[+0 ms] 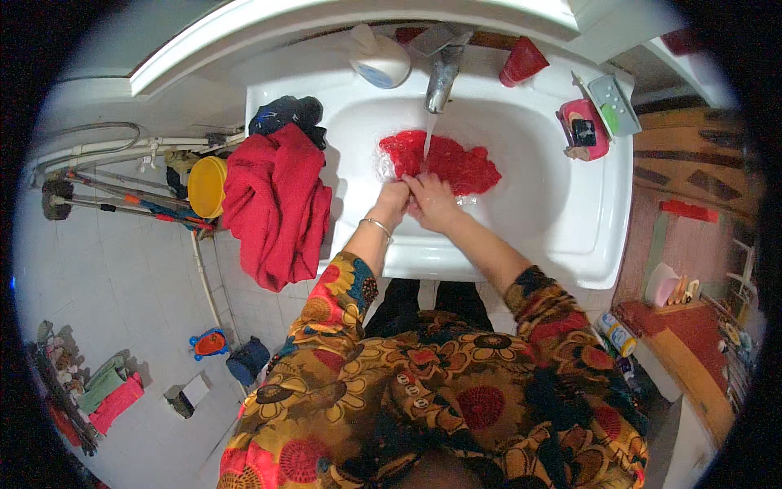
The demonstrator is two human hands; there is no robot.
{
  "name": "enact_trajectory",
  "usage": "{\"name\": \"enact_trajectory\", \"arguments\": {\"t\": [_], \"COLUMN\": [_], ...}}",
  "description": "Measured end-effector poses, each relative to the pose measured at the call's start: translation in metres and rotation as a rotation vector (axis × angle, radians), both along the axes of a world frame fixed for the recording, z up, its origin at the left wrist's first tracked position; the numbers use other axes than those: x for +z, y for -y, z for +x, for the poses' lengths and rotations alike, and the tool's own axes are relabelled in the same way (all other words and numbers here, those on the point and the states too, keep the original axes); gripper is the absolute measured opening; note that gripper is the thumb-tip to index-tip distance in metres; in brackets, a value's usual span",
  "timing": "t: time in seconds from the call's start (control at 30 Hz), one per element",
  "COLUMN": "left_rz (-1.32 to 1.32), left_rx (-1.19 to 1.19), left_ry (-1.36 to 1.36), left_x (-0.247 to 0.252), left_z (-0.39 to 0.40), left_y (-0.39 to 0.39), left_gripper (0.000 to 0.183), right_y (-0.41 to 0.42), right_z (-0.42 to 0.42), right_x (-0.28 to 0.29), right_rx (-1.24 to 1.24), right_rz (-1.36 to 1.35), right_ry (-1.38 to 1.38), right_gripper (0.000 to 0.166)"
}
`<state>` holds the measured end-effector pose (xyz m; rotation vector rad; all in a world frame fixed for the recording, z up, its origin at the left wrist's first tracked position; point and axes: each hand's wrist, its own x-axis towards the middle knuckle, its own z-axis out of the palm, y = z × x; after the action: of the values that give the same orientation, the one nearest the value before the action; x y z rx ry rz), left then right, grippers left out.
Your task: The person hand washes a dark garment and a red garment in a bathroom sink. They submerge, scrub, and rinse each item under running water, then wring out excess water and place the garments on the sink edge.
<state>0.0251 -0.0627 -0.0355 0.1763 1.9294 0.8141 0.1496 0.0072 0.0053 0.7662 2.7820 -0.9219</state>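
A wet red cloth (pixel 462 164) lies bunched in the basin of a white ceramic sink (pixel 544 244). Water runs onto it from a chrome faucet (pixel 442 79). My left hand (pixel 393 200), with a bangle at the wrist, meets my right hand (pixel 432 200) at the cloth's near edge. The right fingers overlap the left ones, under and just in front of the stream. Whether any cloth is pinched between them is hidden.
Over the sink's left rim hangs a dry red cloth (pixel 275 208), beside a dark cloth (pixel 290 116). A white dispenser bottle (pixel 380 60), a red cup (pixel 523 61), a pink soap dish (pixel 583 131) and a grey soap holder (pixel 614 104) line the rim. A yellow bucket (pixel 206 187) is at left.
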Motion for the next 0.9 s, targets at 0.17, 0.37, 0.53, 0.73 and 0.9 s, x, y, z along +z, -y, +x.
{"name": "enact_trajectory", "arguments": {"t": [0.17, 0.37, 0.53, 0.73, 0.9], "left_rz": [0.365, 0.556, 0.754, 0.755, 0.761], "left_rx": [-0.054, -0.519, -0.265, -0.307, -0.402], "left_ry": [0.218, -0.265, 0.074, -0.076, -0.452], "left_x": [0.023, 0.068, 0.116, 0.19, 0.202], "left_z": [-0.002, -0.013, -0.025, -0.064, -0.077], "left_y": [0.005, -0.002, -0.011, 0.006, 0.004], "left_gripper": [0.009, 0.034, 0.016, 0.024, 0.026], "right_y": [-0.017, -0.082, -0.1, -0.126, -0.121], "right_z": [-0.007, 0.011, 0.035, 0.091, 0.097], "right_x": [-0.011, 0.101, 0.219, 0.219, 0.202], "right_rx": [-0.111, -0.413, -0.4, -0.64, -0.731], "right_rz": [-0.23, -1.267, -0.864, -0.595, -1.058], "right_ry": [0.136, -0.346, -0.308, -0.413, -0.798], "right_gripper": [0.055, 0.041, 0.041, 0.032, 0.027]}}
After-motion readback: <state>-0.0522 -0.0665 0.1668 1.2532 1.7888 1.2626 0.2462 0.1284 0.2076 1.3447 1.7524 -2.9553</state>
